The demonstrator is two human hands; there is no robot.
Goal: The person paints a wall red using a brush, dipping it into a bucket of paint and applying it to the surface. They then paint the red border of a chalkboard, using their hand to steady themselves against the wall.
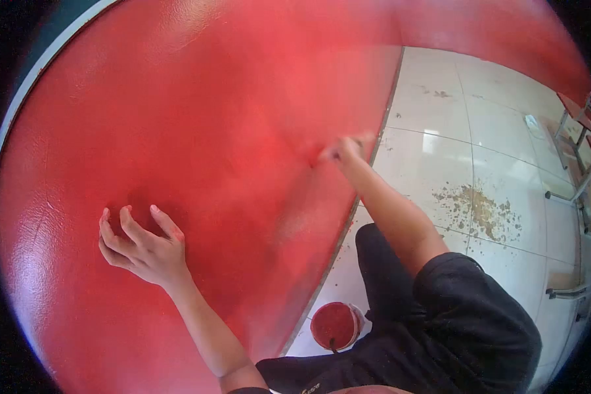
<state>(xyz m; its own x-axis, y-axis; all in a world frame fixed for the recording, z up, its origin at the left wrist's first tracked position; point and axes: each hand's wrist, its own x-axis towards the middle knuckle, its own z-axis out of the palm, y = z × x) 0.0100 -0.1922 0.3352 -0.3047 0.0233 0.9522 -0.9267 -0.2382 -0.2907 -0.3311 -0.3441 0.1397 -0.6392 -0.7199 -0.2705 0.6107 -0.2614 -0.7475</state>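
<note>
My left hand [144, 248] is open, its fingers spread and bent, with the fingertips on or very close to the red wall [223, 151]. Red marks show on some of these fingertips. Farther along, low on the wall near the floor, my right hand [345, 148] is closed round what looks like a paintbrush [316, 157]. Motion blurs both the hand and the tool, so its exact shape is hidden. By my knee on the floor stands a bucket of red paint [333, 324], with a dark stick or handle at its near rim.
White floor tiles [433, 154] run along the wall's base. Brownish debris [482, 211] is scattered over them to the right. Chairs or desks with metal legs [574, 190] stand at the far right. A white-edged curved border [29, 82] frames the wall at upper left.
</note>
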